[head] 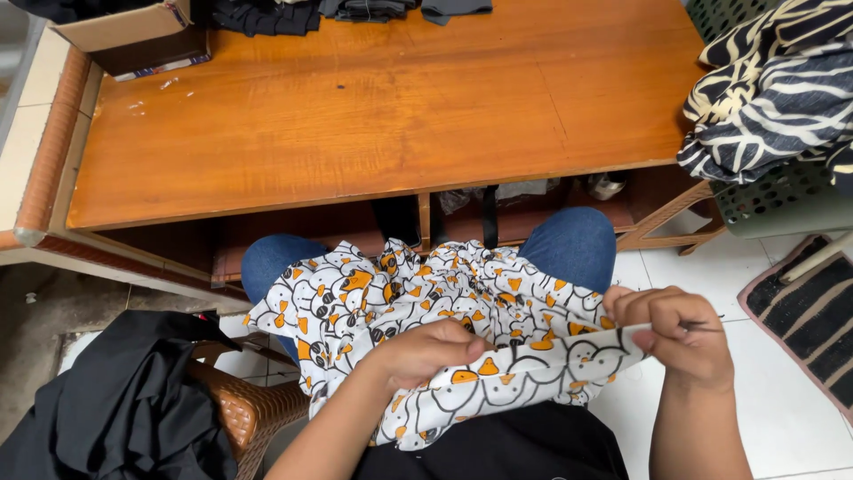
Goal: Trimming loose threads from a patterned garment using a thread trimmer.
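Note:
A white cloth printed with black-outlined, orange-beaked cartoon shapes (418, 293) lies bunched across my lap, over blue jeans. My left hand (426, 351) is closed on a fold of this cloth near its middle. My right hand (680, 333) pinches the cloth's edge at the right, fingers curled tight, and a thin thread or needle seems to stick out to the right of the fingers. A strip of the cloth is stretched between both hands.
An orange wooden table (373, 107) stands in front of my knees, with dark folded clothes (267, 13) and a cardboard box (133, 31) at its far edge. A zebra-striped fabric (773, 89) hangs over a green basket at right. Black cloth (124, 409) drapes a wicker chair at left.

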